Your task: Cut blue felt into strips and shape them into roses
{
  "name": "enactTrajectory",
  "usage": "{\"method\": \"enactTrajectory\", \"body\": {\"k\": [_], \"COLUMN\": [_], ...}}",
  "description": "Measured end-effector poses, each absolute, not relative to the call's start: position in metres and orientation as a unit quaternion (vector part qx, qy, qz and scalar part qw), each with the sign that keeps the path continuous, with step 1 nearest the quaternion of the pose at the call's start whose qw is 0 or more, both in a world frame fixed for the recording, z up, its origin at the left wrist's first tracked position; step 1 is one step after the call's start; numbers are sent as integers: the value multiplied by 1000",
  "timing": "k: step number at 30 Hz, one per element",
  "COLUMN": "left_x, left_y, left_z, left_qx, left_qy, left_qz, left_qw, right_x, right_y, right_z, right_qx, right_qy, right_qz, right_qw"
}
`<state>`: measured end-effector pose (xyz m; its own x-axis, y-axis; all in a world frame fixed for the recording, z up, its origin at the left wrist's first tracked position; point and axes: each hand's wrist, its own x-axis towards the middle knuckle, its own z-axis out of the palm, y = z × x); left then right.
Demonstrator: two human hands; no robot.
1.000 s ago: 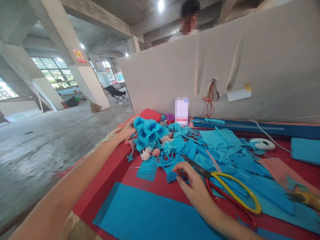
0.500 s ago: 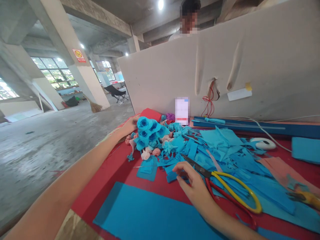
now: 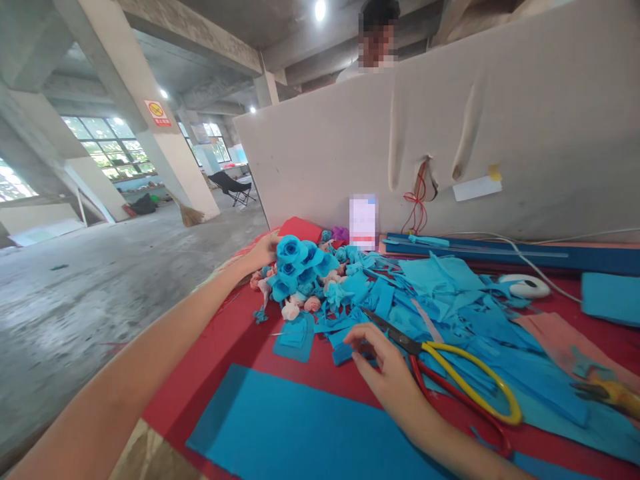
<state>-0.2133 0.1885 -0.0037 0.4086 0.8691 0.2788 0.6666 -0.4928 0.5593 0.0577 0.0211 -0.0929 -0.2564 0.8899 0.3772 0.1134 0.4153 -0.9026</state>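
While the right fingers stay loosely parted, the left fingers, holding blue flowers, have edged rightward

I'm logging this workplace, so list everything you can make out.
Table cover: one, red, foreground
Panel: one, grey, behind it
Paper flowers: several, blue, left of centre
Small flowers: several, pink and white, beside them
Paper scraps: many, mostly blue, centre and right
Large sheet: one, blue, front
Scissors: one pair, yellow and red handles, right
Hand tool: one, yellow handle, far right
Rounded object: one, white, right
Blurred screen: one, pale, before panel
Cords: one bundle, red, on panel
Person: one, white top, behind panel
Chair: one, black, background left
Broom: one, tan, background left
Sign: one, red and yellow, upper left
Lights: three, white, ceiling
Left hand: one, bare, holding paper flowers
Right hand: one, bare, beside scissors
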Motion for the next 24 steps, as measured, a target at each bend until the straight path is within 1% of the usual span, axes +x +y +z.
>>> {"method": "enactTrajectory", "body": {"k": [6, 13, 18, 24], "left_x": [-212, -216, -220, -224], "left_y": [186, 187, 190, 187], "left_z": [1, -3, -7, -10], "left_qx": [821, 820, 811, 788], "left_qy": [475, 486, 501, 519], "left_qz": [277, 269, 262, 272], "left_qw": [153, 142, 152, 190], "right_x": [57, 57, 57, 57], "right_y": [21, 21, 21, 20], "right_z": [-92, -92, -93, -92], "right_qx": [-364, -363, -361, -363], "right_qy": [-681, -676, -680, -679], "right_qz": [398, 397, 399, 396], "right_qw": [495, 503, 499, 500]}}
